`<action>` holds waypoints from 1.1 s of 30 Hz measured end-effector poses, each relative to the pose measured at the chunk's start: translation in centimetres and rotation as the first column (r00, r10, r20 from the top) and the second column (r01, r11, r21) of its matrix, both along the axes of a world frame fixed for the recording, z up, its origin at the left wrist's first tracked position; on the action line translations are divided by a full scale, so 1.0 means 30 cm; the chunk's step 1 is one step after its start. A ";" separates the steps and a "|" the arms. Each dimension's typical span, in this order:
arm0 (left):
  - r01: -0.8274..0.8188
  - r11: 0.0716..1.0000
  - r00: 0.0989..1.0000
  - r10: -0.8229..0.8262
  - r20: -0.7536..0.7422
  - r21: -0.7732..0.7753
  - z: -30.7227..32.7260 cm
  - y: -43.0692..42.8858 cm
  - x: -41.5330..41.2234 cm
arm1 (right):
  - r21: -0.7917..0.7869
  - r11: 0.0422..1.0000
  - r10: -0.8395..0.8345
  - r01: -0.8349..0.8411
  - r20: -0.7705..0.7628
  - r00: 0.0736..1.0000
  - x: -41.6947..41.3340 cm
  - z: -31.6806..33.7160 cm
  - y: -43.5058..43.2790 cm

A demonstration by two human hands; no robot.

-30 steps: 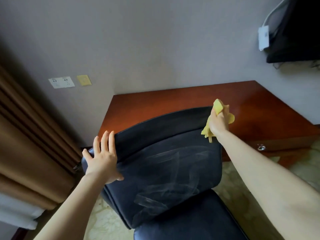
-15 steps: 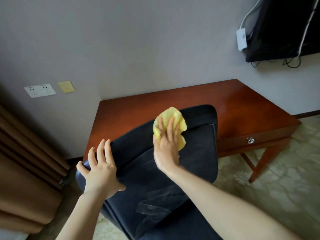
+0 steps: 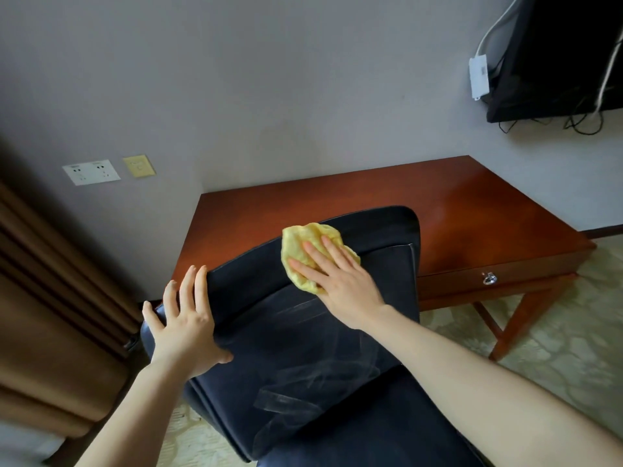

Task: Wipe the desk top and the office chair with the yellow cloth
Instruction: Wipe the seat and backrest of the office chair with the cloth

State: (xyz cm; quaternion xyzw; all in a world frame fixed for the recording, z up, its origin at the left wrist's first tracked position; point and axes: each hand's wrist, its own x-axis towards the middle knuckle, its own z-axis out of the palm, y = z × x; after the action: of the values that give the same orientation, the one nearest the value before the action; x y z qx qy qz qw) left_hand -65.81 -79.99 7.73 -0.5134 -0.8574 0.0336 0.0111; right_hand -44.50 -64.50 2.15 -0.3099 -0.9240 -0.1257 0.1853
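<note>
A dark blue office chair (image 3: 303, 348) stands in front of me with its backrest toward the reddish-brown wooden desk (image 3: 455, 214). My right hand (image 3: 337, 278) presses the crumpled yellow cloth (image 3: 308, 246) flat against the upper part of the backrest, fingers straight. My left hand (image 3: 185, 321) rests on the backrest's left top corner, fingers spread over the edge and thumb on the front. Pale wipe streaks show on the backrest below the cloth.
The desk fills the wall corner and has a drawer with a metal knob (image 3: 488, 278). A black television (image 3: 566, 52) with cables hangs at the upper right. Wall sockets (image 3: 91, 171) and brown curtains (image 3: 50, 315) are on the left. Patterned floor lies at the right.
My right hand with the cloth moved from the backrest's right top corner leftward onto the upper middle of the backrest and flattened out. My left hand stayed on the left corner.
</note>
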 end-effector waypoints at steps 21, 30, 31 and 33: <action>0.007 1.000 0.999 -0.006 0.041 -0.018 0.019 0.012 0.010 | -0.807 0.547 -0.763 0.224 -0.371 0.529 0.014 0.138 0.095; 0.021 1.000 0.999 -0.020 0.032 -0.023 0.018 -0.002 -0.004 | -0.675 0.724 -0.463 0.144 -0.321 0.826 -0.203 0.046 -0.180; 0.021 0.999 0.999 -0.021 0.024 -0.025 0.018 -0.002 -0.004 | -0.661 0.740 -0.412 0.123 -0.301 0.860 -0.214 0.043 -0.205; 0.023 0.999 1.000 -0.022 0.016 -0.026 0.017 -0.004 -0.003 | -0.632 0.771 -0.308 0.081 -0.258 0.916 -0.235 0.039 -0.252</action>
State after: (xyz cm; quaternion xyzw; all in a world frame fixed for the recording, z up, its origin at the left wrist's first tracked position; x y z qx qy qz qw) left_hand -65.88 -80.12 8.24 -0.5234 -0.8511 0.0407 -0.0019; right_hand -51.56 -72.05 3.31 -0.4653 -0.8293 0.2165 0.2212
